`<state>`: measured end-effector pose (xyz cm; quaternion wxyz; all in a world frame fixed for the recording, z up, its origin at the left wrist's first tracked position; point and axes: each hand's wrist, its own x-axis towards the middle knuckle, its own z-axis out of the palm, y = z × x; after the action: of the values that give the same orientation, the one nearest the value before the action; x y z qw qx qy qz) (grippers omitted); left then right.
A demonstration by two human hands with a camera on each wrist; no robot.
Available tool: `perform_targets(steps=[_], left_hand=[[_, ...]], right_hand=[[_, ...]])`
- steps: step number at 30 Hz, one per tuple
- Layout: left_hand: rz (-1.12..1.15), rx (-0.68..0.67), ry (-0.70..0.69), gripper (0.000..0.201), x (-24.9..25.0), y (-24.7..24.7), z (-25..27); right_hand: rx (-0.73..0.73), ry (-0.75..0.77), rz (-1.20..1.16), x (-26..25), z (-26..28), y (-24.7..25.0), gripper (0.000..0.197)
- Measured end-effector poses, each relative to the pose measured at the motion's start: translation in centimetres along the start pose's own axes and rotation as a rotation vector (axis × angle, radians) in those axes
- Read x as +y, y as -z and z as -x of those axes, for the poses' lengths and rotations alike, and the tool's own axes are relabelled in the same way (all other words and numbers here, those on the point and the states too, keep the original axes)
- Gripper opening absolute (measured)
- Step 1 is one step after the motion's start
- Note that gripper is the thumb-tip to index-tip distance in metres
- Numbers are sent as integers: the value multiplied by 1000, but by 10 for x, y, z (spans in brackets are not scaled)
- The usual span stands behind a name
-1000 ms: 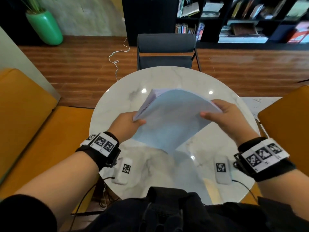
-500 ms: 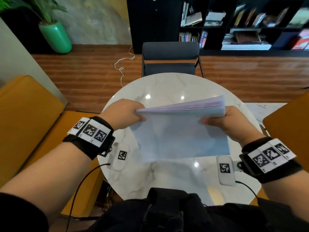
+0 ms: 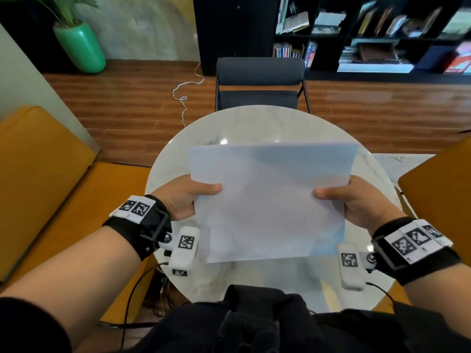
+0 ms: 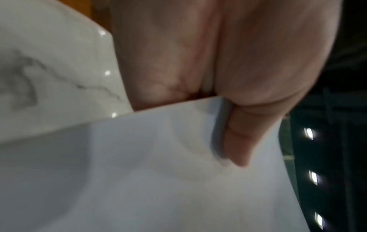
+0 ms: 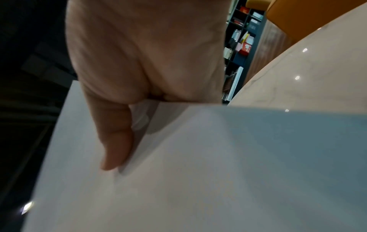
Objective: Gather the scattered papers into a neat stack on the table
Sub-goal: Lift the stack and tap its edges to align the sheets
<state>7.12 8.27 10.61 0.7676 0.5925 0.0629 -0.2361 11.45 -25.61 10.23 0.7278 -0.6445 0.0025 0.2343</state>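
Note:
A stack of white papers (image 3: 267,200) is held up over the round marble table (image 3: 229,126), its face tilted toward me. My left hand (image 3: 188,197) grips the stack's left edge, thumb on top and fingers hidden behind. My right hand (image 3: 349,197) grips the right edge the same way. In the left wrist view the thumb (image 4: 238,141) presses on the papers (image 4: 139,180). The right wrist view shows the other thumb (image 5: 115,141) lying on the sheets (image 5: 198,172). No loose sheets show on the table.
A dark chair (image 3: 260,82) stands at the table's far side. Orange seats flank it, one at the left (image 3: 38,174) and one at the right (image 3: 438,194). A bookshelf (image 3: 369,34) and a green vase (image 3: 81,47) stand at the back. A white cable (image 3: 186,93) lies on the floor.
The stack has swung from edge-on and tilted to face me, squared between both hands. Both hands have come nearer to me, still gripping its two sides.

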Motion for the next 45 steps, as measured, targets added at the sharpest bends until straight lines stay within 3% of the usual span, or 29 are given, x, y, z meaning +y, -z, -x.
perform_targets(steps=[3, 5, 8, 9, 12, 18, 23, 28, 33, 39, 43, 45], left_hand=[[-186, 167, 12, 39, -15, -4, -3], [-318, 306, -23, 34, -25, -15, -4], [-381, 497, -178, 7, -32, -31, -4], [-387, 512, -230, 12, -32, -32, -2], [-380, 517, -249, 17, -40, -28, 1], [-469, 475, -11, 25, -67, -25, -4], [-415, 488, -96, 22, -55, -16, -6], [-491, 474, 40, 15, -73, -23, -6], [-567, 502, -29, 11, -52, -26, -7], [-946, 422, -87, 27, -2, -12, -12], [-1216, 286, -133, 23, 34, -30, -13], [-1320, 204, -137, 18, 47, -39, -14]], right_hand=[[118, -26, 111, 17, -3, -1, 50], [210, 34, 129, 30, -6, -8, 53], [332, 175, 95, 41, -6, -24, 23], [341, 207, 86, 44, -5, -27, 24], [319, 239, 75, 54, -3, -25, 32], [370, 38, 83, 84, -3, -19, 26], [343, 137, 84, 69, -4, -13, 26], [348, -14, 136, 89, -2, -9, 25], [325, 31, 233, 61, -6, 1, 24], [160, 154, 830, -20, -8, 5, 13], [81, 234, 1129, -27, -13, -25, 13], [102, 310, 1129, -17, -16, -37, 14]])
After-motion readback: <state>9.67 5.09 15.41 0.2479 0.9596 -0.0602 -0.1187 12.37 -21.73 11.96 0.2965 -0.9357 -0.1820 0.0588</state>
